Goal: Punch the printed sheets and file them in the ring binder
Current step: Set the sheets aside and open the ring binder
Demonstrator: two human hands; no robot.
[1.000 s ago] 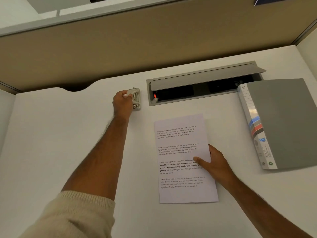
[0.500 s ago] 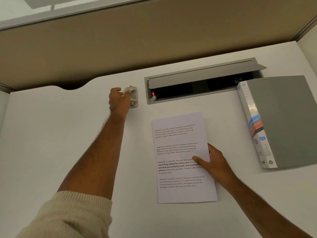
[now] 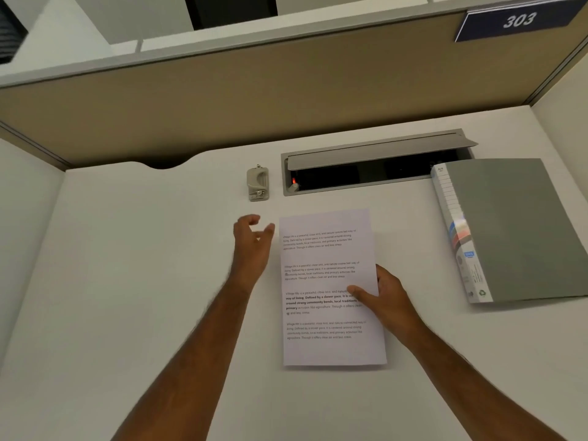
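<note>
Dim warm indoor light, soft shadows under the sheets (image 3: 331,281), motion-blurred left hand (image 3: 251,246), wide-angle bending at edges.

On the white desk (image 3: 127,281), the small beige metal hole punch (image 3: 257,183) lies at 11 o'clock from the white printed sheets (image 3: 327,348), the closed grey ring binder (image 3: 515,230) at 2 o'clock.

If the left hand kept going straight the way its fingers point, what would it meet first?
Probably the hole punch: the left hand points up the desk toward it, with only bare surface between. Depth is uncertain.

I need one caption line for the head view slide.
Right hand holds printed sheets; hole punch and binder wait.
</note>
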